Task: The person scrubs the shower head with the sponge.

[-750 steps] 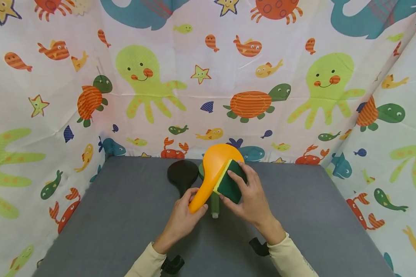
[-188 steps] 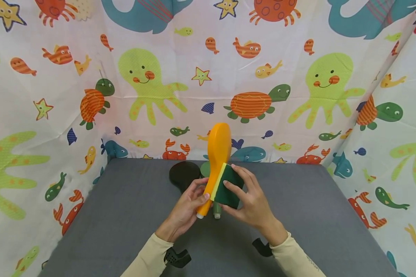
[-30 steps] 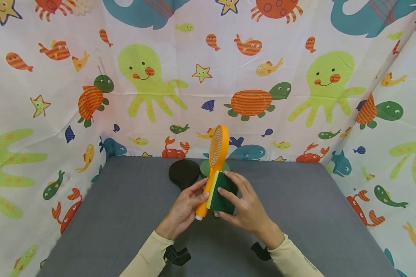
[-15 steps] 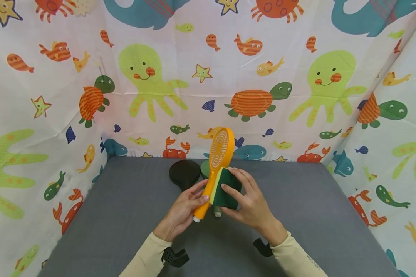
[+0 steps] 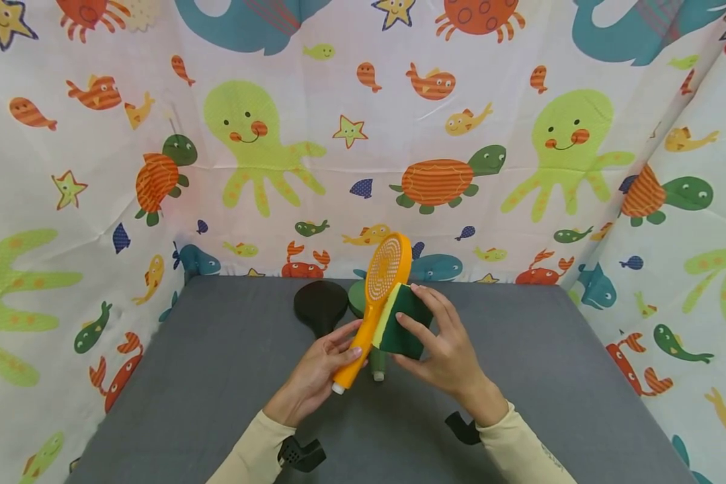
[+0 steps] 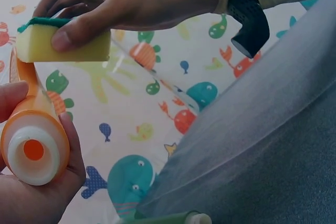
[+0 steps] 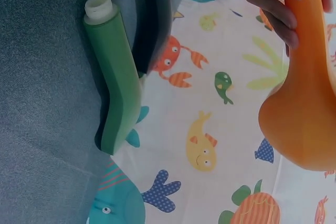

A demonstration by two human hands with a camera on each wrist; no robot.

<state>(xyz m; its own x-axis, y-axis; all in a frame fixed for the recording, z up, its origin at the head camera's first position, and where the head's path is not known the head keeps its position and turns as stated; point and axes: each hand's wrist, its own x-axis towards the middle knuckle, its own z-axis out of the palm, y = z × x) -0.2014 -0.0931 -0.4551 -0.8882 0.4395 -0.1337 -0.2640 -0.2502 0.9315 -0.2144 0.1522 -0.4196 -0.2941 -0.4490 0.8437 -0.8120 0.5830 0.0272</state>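
Two grips, left hand (image 5: pixel 314 370) round orange shower head (image 5: pixel 380 286), right hand (image 5: pixel 448 349) round sponge (image 5: pixel 402 321), above green (image 5: pixel 375 356) and black (image 5: pixel 319 306) ones.

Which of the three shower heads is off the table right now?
The orange shower head: the left hand holds its handle in the air, while the black and green ones lie on the table.

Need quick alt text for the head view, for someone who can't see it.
The left hand grips an orange shower head by its handle, while the right hand presses a green-and-yellow sponge against it. Behind, black and green shower heads lie on a grey table.
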